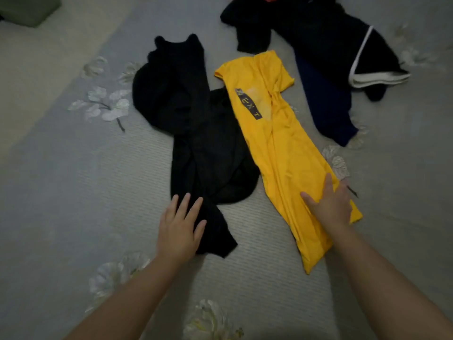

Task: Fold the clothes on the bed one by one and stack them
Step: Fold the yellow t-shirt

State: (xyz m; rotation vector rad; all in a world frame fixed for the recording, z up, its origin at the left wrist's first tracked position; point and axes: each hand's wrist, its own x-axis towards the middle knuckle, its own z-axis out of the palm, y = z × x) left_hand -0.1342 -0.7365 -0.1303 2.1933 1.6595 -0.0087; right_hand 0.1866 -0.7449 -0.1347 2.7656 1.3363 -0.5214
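Both your bare forearms reach in from the bottom corners and angle toward the middle. Your left hand point(180, 229) is palm down, fingers straight and slightly spread, nothing in its grip. Your right hand point(329, 203) is flat too, thumb swung out to the left, fingers pointing up and away from you.

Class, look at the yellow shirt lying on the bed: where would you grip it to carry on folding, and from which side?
Grip the yellow shirt at its near hem, under the right hand, coming from the person's side. It lies as a long narrow strip with that end closest.
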